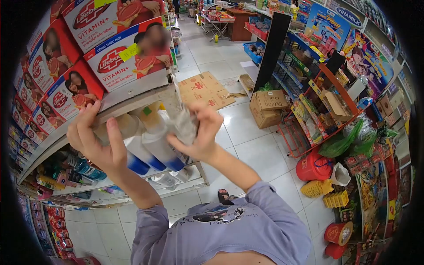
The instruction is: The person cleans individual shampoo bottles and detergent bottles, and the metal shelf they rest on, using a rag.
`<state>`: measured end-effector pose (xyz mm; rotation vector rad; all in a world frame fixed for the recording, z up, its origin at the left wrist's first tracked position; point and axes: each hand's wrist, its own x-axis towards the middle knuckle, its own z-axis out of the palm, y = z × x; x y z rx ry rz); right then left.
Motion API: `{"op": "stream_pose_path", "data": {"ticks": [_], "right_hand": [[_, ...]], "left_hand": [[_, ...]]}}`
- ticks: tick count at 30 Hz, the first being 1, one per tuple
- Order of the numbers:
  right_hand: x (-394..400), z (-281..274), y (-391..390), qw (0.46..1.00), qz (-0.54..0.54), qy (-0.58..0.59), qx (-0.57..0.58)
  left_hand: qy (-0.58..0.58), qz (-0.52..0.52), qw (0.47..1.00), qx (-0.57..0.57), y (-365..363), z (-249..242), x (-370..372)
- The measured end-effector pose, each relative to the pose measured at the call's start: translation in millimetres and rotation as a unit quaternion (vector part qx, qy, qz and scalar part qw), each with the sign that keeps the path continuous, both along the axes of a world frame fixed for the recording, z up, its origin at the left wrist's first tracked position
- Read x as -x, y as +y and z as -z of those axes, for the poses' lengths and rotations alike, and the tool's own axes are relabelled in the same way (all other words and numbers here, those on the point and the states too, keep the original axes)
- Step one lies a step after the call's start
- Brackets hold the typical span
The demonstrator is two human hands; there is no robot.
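My right hand [201,134] is closed on a crumpled greyish-white cloth [184,126], slightly smeared by motion, at the end of the shelf edge. Beside the cloth stand white bottles [159,143] with blue lower parts, their upper ends near the shelf above. My left hand [97,141] has its fingers spread, with the fingertips at the shelf edge [128,99] under the soap boxes. Red and white Lifebuoy soap boxes [128,59] are stacked just above both hands, one bearing a yellow price tag [130,52].
Flattened cardboard [205,89] lies on the tiled floor ahead. To the right are cardboard boxes [268,106], a red display rack [320,106] with goods and a red bucket [314,165]. Lower shelves [84,170] on the left hold assorted bottles and packs.
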<state>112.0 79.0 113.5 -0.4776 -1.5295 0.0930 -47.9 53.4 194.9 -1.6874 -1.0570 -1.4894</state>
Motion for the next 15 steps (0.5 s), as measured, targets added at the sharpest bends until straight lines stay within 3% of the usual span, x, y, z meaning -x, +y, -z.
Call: {"op": "stream_pose_path", "data": {"ticks": [2,7,15], "right_hand": [[3,-25,9,0.997,-0.016,0.037,-0.071],[3,-30,8,0.996,-0.023,0.039,-0.079],[1,46,-3,1.0,-0.002,0.019,0.014]], "left_hand": [[-0.004,0.009,1.0,0.002,-1,-1,0],[0.003,0.004,1.0,0.001,-2,-1,0],[-0.006,-0.015,1.0,0.002,-2,-1,-3]]}}
